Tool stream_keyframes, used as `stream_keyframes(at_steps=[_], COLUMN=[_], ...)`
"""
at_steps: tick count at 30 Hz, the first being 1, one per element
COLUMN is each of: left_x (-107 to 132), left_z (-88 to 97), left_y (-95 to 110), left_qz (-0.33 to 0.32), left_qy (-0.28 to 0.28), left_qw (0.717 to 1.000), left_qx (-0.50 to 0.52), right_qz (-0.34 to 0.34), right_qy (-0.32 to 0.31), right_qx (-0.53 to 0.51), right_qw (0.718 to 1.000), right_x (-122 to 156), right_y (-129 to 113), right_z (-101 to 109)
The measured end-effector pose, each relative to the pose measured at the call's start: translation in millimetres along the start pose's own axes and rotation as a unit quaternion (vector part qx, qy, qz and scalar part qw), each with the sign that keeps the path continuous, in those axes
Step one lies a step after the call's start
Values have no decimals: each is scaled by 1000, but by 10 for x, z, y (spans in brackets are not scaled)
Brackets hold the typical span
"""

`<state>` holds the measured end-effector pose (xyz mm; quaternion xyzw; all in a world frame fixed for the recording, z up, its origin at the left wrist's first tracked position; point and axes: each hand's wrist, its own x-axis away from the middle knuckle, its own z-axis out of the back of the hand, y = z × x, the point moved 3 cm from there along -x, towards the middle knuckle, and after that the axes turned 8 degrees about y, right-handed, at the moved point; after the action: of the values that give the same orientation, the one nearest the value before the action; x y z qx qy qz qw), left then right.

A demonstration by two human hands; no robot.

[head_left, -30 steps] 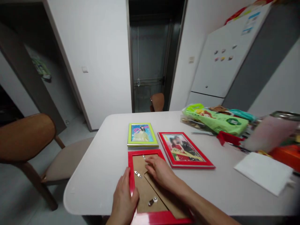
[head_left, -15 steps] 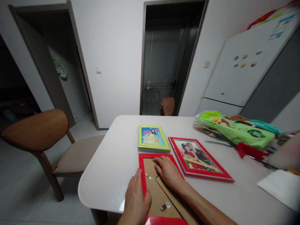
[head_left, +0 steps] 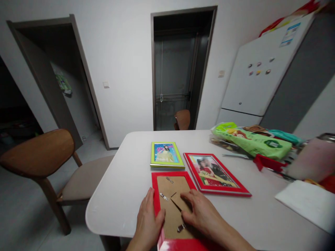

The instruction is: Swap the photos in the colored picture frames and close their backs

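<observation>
A red picture frame [head_left: 156, 181] lies face down at the near edge of the white table [head_left: 123, 184], its brown backing board [head_left: 172, 184] and small metal clips facing up. My left hand [head_left: 148, 223] lies flat on the frame's left edge, fingers stretched out. My right hand [head_left: 202, 216] rests on the lower right of the backing, fingers bent down onto the board near the stand flap. Beyond it lie a green-framed picture [head_left: 165, 154] and a red-framed photo [head_left: 214, 174], both face up.
Green snack bags [head_left: 251, 141], a red object [head_left: 267, 162], a pink container [head_left: 311, 162] and white paper [head_left: 306, 200] crowd the table's right side. A wooden chair [head_left: 44, 157] stands at the left. A white fridge [head_left: 251, 83] and an open doorway [head_left: 178, 69] are behind.
My right hand has slid from the top of the backing board down toward me to its lower right. The left hand has stayed on the frame's left edge. The view shifted slightly.
</observation>
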<state>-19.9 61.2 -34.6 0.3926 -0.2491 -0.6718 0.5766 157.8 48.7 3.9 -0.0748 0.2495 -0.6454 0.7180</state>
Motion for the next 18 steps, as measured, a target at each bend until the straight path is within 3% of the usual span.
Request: stream_keyframes(at_steps=[4, 8, 10, 14, 18], left_x=[-71, -107, -119, -167, -216], left_z=[82, 167, 298, 686, 920], left_y=[139, 302, 250, -187, -602], left_qz=[55, 150, 190, 242, 268], left_qy=[32, -29, -31, -1, -35], left_qw=[984, 897, 871, 892, 907], left_qx=[167, 415, 453, 382, 322], right_qz=[3, 48, 54, -31, -117], right_qy=[20, 39, 46, 70, 60], right_qx=[7, -51, -86, -34, 46], right_qw=[1000, 997, 994, 996, 990], right_x=[-47, -35, -23, 39, 133], right_y=[-164, -469, -476, -37, 425], right_z=[196, 306, 312, 264, 150])
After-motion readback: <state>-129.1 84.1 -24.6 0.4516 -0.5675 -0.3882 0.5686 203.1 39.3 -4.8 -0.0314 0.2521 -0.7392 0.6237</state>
